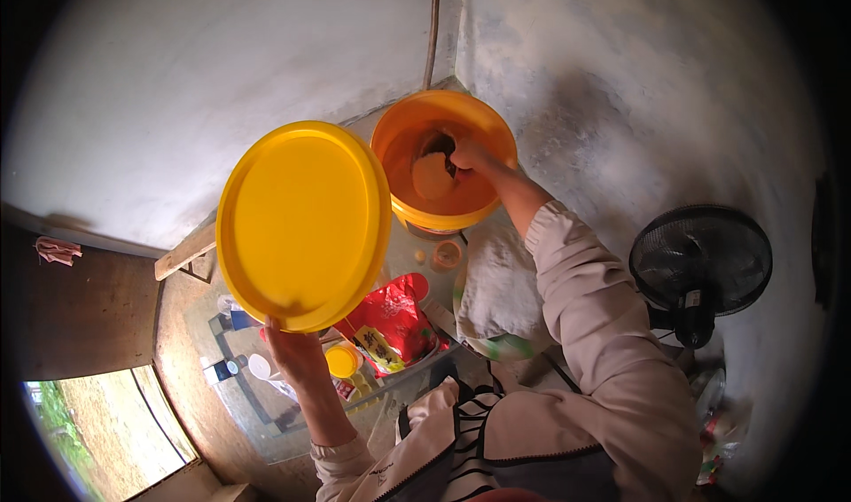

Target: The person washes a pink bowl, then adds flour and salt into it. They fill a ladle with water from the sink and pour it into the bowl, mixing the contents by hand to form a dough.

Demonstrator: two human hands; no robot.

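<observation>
My left hand (292,355) grips the lower rim of a round yellow plastic lid (302,226), held up on a tilt to the left of an orange-yellow plastic bucket (399,119). Into the bucket's open mouth reaches my right hand (469,156), its fingers curled. By these fingers are a pale rounded thing (433,176) and a dark patch or thing (439,144); shade hides what they are and whether the hand grips either. The bucket stands at the far end of a glass-topped table (266,445), in the corner of two walls.
On the table are a red printed plastic bag (399,322), a yellow-lidded jar (342,361), a small orange cup (447,254) and a white cloth (498,282) near my right forearm. A black electric fan (701,262) stands at right. A wooden bench (186,252) is behind the lid.
</observation>
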